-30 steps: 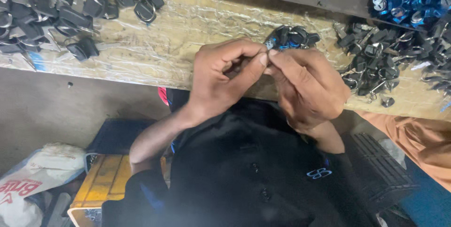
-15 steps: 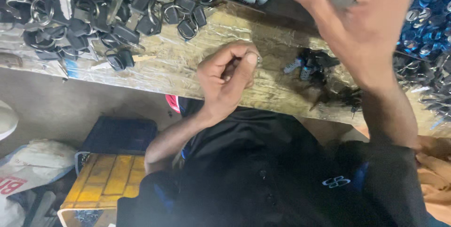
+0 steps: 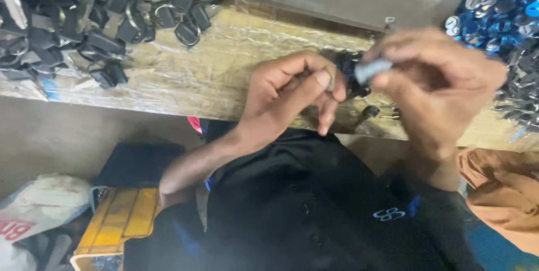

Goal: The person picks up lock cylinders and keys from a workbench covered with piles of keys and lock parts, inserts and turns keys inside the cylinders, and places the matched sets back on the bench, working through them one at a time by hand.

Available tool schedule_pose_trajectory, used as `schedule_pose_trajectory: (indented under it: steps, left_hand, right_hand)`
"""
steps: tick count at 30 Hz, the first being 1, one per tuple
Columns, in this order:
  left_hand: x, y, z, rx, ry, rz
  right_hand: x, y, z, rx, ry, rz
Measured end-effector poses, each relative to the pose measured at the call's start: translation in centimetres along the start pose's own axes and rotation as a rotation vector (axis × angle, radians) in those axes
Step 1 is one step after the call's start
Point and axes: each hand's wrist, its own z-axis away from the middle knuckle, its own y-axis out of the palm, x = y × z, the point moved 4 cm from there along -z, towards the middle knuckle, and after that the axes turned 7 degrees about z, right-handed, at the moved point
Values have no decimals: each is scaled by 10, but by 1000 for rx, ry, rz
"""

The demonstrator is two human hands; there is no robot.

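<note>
Nearest the wearer, the left hand (image 3: 286, 94) curls with thumb pressed to forefinger; what it pinches cannot be told. Beside it, the blurred right hand (image 3: 435, 83) pinches a small grey cylinder (image 3: 371, 70). Under both lies a plastic-covered wooden bench (image 3: 224, 63). Beyond the left hand sit black key heads (image 3: 84, 18), beyond the right, blue caps (image 3: 499, 7).

Left hand (image 3: 289, 94) raised, fingers (image 3: 323, 77) curled, thumb against index. Right hand (image 3: 435, 86) raised just beside it, blurred, fingers pinched together. Both forearms bent inward.
</note>
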Motion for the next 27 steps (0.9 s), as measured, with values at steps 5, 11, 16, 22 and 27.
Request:
schedule_pose_trajectory:
  steps: [5,11,16,22,27]
  left_hand:
    - [4,18,-5,21,-147,79]
    - [5,18,-8,-28,-248,-187]
    - [4,27,-8,-94,-140,-422]
    - [-10,40,-1,-48,110,-983]
    - [-18,54,0,108,442,-1348]
  right_hand:
    - [-30,7,51,-164,31,-183]
    - [-41,10,81,-193,-20,-62]
    - [-38,16,89,-273,-46,-94]
    - [-38,14,92,-234,-134,148]
    - [-29,12,88,-233,-207,233]
